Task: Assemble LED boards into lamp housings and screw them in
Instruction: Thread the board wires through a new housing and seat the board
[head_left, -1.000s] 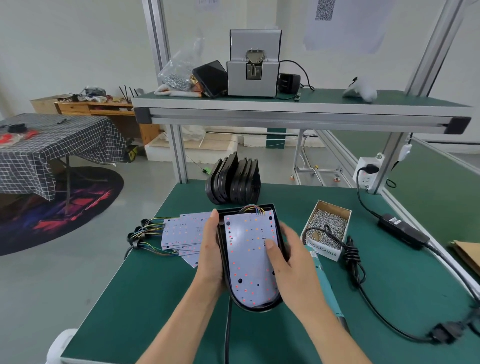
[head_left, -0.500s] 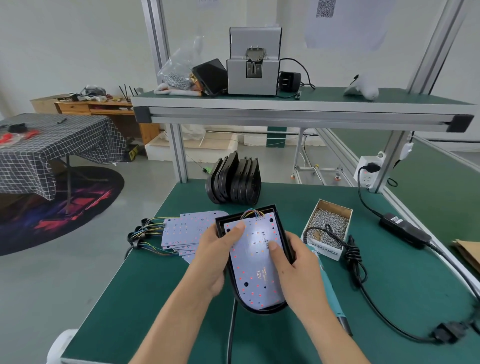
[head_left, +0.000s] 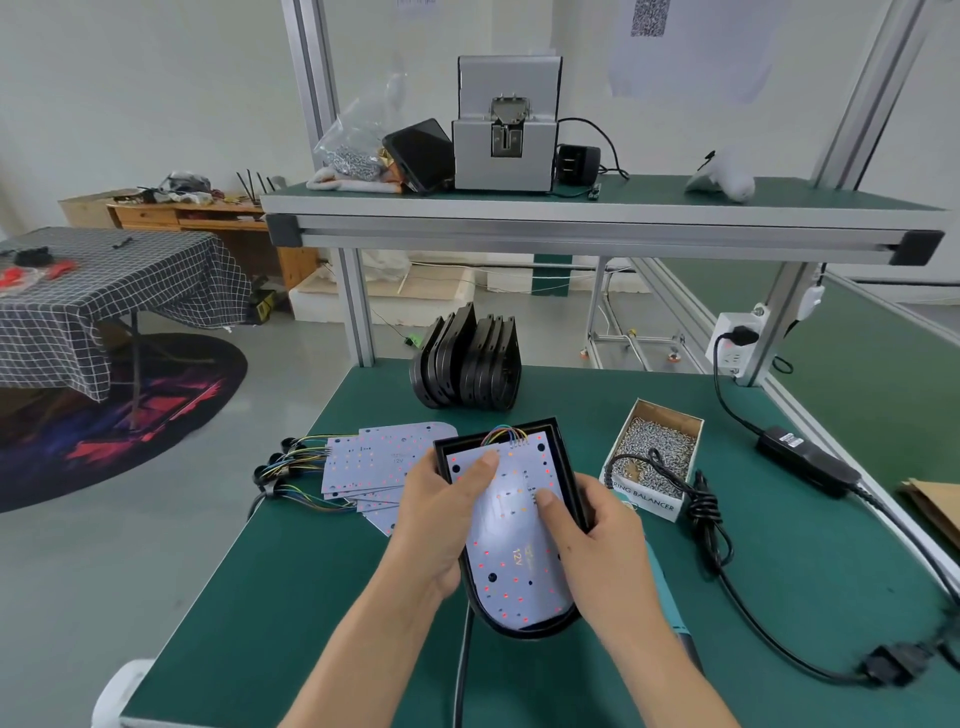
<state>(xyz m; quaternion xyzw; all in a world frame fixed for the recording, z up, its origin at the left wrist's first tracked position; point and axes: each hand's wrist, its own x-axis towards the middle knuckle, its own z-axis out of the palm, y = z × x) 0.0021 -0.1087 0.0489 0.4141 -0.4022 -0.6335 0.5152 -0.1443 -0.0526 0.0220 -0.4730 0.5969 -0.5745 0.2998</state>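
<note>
From the head camera, my left hand (head_left: 441, 514) is gripping the lamp housing (head_left: 566, 467) by its left edge, thumb pressing the LED board (head_left: 514, 551) inside. My right hand (head_left: 597, 540) is clasping the right edge, thumb on the board. The housing is lying lengthwise away from me on the green table (head_left: 779, 545), rounded end toward me.

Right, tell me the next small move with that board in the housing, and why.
Probably press the LED board flat into the black lamp housing, then reach for the screwdriver. Both thumbs already rest on the board, the left hand and right hand grip the housing's sides, and the box of screws sits beside it.
</note>
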